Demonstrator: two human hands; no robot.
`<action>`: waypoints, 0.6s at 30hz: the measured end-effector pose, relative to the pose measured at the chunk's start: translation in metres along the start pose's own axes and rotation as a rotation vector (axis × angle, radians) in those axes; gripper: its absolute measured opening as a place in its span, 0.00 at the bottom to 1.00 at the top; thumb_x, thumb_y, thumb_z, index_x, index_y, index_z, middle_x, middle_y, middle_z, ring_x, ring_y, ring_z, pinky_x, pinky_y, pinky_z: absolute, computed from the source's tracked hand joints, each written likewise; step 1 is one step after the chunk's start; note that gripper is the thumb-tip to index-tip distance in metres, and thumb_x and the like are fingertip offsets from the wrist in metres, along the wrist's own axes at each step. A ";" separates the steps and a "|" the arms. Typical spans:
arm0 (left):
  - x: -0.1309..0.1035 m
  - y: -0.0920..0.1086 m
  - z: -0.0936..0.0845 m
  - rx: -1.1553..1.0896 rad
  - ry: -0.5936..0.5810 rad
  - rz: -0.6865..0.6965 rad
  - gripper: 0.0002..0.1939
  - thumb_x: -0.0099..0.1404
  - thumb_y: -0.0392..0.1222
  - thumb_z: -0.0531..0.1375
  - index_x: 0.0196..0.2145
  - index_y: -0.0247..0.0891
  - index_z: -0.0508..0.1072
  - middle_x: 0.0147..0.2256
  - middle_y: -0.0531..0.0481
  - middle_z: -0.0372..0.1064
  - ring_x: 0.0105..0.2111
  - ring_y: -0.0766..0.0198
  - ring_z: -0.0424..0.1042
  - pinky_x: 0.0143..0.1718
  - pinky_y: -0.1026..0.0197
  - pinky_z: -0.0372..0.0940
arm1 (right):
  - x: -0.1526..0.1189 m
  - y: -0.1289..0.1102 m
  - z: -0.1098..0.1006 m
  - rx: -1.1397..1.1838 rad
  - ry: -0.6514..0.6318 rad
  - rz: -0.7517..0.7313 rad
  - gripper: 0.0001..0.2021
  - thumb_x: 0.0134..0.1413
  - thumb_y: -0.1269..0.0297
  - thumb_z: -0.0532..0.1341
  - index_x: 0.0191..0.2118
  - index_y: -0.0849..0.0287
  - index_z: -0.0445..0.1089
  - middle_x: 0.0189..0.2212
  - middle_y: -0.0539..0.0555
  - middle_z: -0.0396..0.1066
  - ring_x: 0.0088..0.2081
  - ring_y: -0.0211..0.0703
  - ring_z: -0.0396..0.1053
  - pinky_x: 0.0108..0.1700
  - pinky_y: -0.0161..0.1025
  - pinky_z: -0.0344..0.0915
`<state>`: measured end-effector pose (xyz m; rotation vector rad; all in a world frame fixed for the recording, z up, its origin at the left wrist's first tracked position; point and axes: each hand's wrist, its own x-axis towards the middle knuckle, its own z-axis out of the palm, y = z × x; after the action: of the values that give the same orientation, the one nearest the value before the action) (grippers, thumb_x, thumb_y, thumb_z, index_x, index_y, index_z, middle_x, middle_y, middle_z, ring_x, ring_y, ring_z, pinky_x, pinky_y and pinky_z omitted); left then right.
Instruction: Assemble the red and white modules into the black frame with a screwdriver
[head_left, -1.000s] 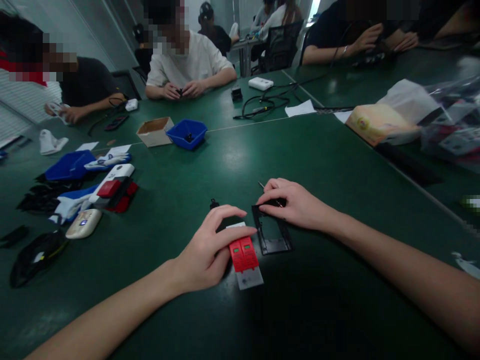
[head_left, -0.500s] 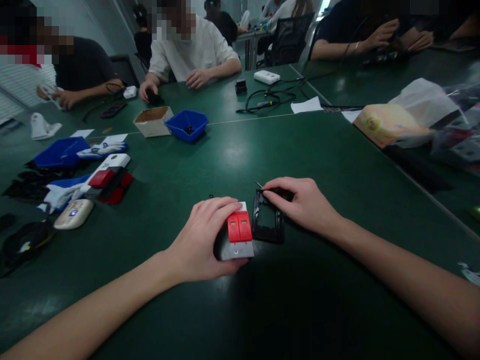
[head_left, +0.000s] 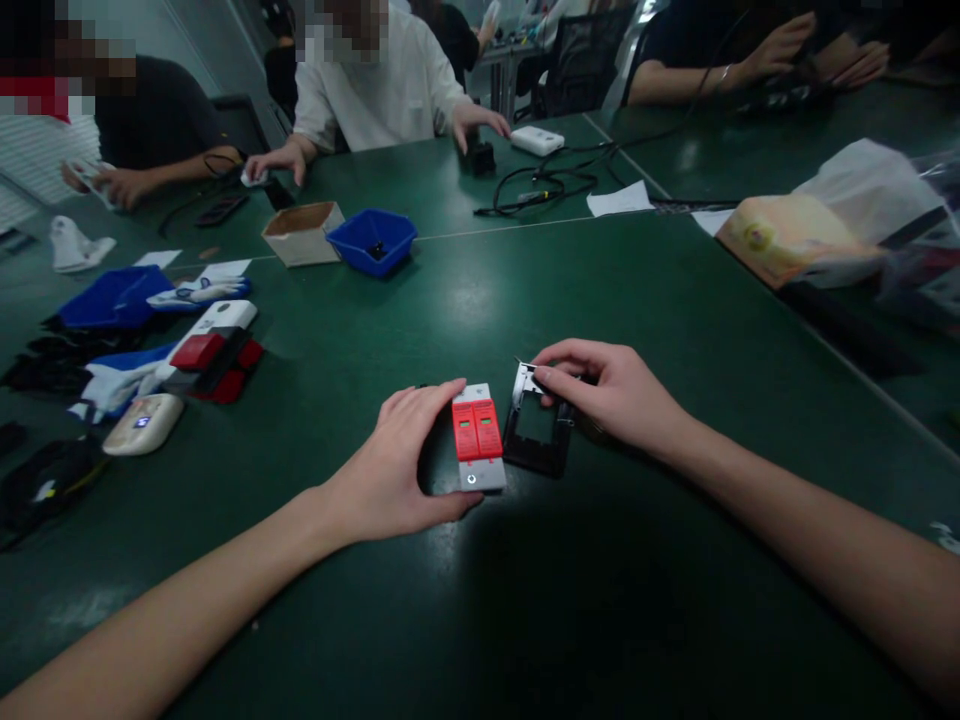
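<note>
My left hand (head_left: 390,465) curves around a surge protector (head_left: 478,435), a white-grey block with two red modules and small green windows. Its thumb is at the near end and its fingertips at the far end. Just right of the block, a black rectangular frame (head_left: 536,455) with an open middle rests at a slight slant. At the frame's far right corner, my right hand (head_left: 592,385) is closed on it with thumb and fingers. A bright strip shows along the frame's far edge, where a thin metal tip (head_left: 519,361) juts out; whether it is a separate tool I cannot tell.
Beyond are a cardboard box (head_left: 304,240) and a blue bin (head_left: 373,245) with small black parts. To the left lie gloves (head_left: 124,385), red-and-black pieces (head_left: 217,360) and a cream device (head_left: 145,424). Cables (head_left: 540,190) and plastic bags (head_left: 862,200) are farther back; co-workers sit opposite.
The surge protector shows more of its front, and my left fingers have slid back to its far end. The frame has tilted, exposing a bright strip. A co-worker's hand has reached toward a black block.
</note>
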<state>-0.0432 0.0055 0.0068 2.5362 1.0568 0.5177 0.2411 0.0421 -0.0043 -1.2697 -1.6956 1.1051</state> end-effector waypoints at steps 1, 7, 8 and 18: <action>0.000 0.000 0.000 -0.006 0.008 -0.001 0.52 0.59 0.54 0.71 0.71 0.42 0.48 0.65 0.34 0.63 0.63 0.39 0.65 0.67 0.33 0.57 | 0.000 0.000 0.000 -0.003 0.002 0.000 0.17 0.58 0.49 0.66 0.42 0.59 0.77 0.27 0.54 0.78 0.30 0.47 0.76 0.33 0.41 0.68; -0.001 0.000 0.001 -0.044 0.042 -0.008 0.52 0.58 0.55 0.71 0.71 0.43 0.49 0.66 0.35 0.61 0.64 0.41 0.66 0.66 0.38 0.61 | -0.002 0.000 -0.002 0.043 0.012 0.015 0.20 0.60 0.45 0.65 0.43 0.58 0.78 0.28 0.55 0.79 0.30 0.45 0.76 0.32 0.39 0.69; -0.001 0.000 0.001 -0.048 0.043 -0.007 0.52 0.58 0.55 0.71 0.71 0.43 0.49 0.66 0.36 0.62 0.63 0.41 0.67 0.66 0.38 0.61 | -0.002 0.000 -0.002 0.059 0.016 0.025 0.21 0.60 0.43 0.65 0.42 0.58 0.78 0.28 0.55 0.79 0.30 0.46 0.76 0.32 0.39 0.69; -0.001 -0.001 0.001 -0.057 0.065 0.003 0.51 0.56 0.56 0.72 0.69 0.42 0.52 0.64 0.36 0.64 0.61 0.42 0.69 0.65 0.38 0.63 | -0.002 -0.001 -0.002 0.162 0.024 0.058 0.29 0.60 0.33 0.60 0.39 0.57 0.78 0.27 0.55 0.79 0.30 0.45 0.77 0.33 0.38 0.71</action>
<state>-0.0440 0.0048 0.0051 2.4867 1.0455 0.6255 0.2428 0.0408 -0.0030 -1.2314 -1.5265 1.2304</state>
